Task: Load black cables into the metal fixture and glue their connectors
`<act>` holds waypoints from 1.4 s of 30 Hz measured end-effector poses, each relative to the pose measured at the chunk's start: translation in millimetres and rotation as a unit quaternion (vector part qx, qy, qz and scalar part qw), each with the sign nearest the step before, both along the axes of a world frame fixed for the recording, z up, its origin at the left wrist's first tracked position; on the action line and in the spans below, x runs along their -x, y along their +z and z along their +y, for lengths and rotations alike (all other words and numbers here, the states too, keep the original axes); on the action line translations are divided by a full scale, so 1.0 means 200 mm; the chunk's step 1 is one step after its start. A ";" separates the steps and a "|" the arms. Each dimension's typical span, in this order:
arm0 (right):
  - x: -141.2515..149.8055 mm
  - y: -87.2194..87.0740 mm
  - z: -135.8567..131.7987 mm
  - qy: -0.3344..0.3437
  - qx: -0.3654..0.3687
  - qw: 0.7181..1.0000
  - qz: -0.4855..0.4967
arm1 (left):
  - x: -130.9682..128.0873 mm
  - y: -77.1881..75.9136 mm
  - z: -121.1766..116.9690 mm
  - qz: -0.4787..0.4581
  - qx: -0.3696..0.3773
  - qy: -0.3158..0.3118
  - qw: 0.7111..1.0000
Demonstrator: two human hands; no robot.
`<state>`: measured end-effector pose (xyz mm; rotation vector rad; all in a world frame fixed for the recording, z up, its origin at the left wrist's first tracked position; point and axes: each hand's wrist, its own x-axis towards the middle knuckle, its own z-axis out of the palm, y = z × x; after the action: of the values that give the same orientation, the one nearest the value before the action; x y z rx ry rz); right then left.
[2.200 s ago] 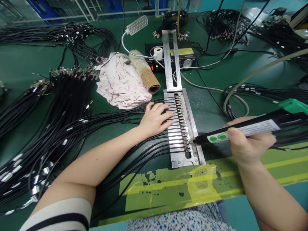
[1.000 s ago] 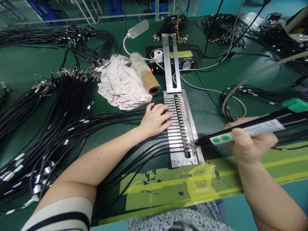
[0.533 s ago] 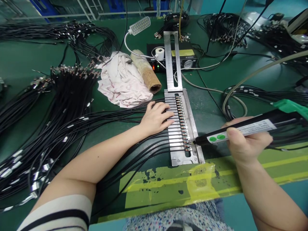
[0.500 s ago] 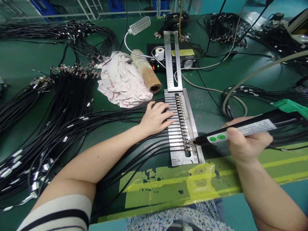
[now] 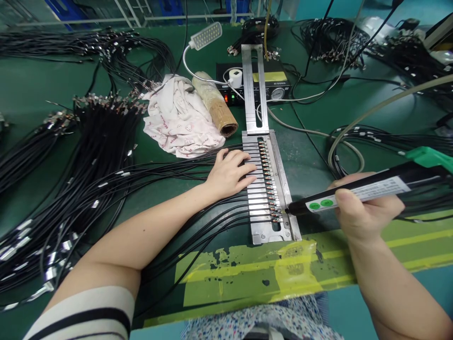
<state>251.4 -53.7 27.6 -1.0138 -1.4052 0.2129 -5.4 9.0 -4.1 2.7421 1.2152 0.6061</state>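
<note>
A metal fixture plate [image 5: 287,222] lies on the green bench with several thin black cables [image 5: 184,172] laid side by side across it, their connector ends [image 5: 268,177] lined up in its slot. My left hand [image 5: 230,172] lies flat on those cables at the plate's left edge, fingers stretched out. My right hand [image 5: 364,208] is closed round a long black dispensing pen [image 5: 368,190] with green dots and a white label. The pen's tip touches the connectors near the plate's lower end.
Large bundles of black cables [image 5: 88,156] cover the left of the bench. A white cloth [image 5: 177,120], a cardboard roll [image 5: 215,106], a black control box [image 5: 274,85] and a small lamp [image 5: 207,35] sit behind the plate. Hoses and cable coils [image 5: 354,137] lie at right; yellow tape [image 5: 247,274] marks the near edge.
The pen tip has shifted slightly along the lower connectors and stays there. My left hand has kept still on the cables.
</note>
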 end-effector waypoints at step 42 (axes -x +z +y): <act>-0.01 0.00 0.00 -0.010 -0.002 1.000 0.015 | 0.00 -0.01 0.00 -0.002 -0.008 -0.001 1.000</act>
<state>253.0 -54.6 27.9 -1.0158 -1.3669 0.2102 -5.7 9.0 -5.3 2.7529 1.2121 0.6251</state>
